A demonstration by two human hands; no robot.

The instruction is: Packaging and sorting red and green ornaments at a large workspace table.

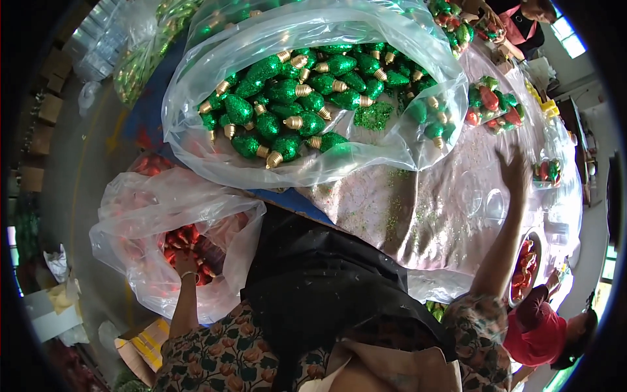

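Note:
My left hand (186,262) is down inside a clear plastic bag (127,225), among red bulb-shaped ornaments (208,269). Its fingers are partly lost among them, so their grip cannot be made out. My right arm stretches far over the table, and my right hand (513,164), somewhat blurred, is open with the fingers apart and nothing visible in it. It is near a clear pack of red and green ornaments (491,104). In front of me a large clear bag (297,171) lies with its mouth wide, full of green glittery bulb ornaments (284,91) with gold screw caps.
Green glitter is scattered on the pinkish table cover (372,202). Another small pack (547,171) and a tub of red ornaments (524,268) stand at the right. One person in red (542,333) is at the right; another person (522,26) is at the far right. Cardboard (140,346) lies lower left.

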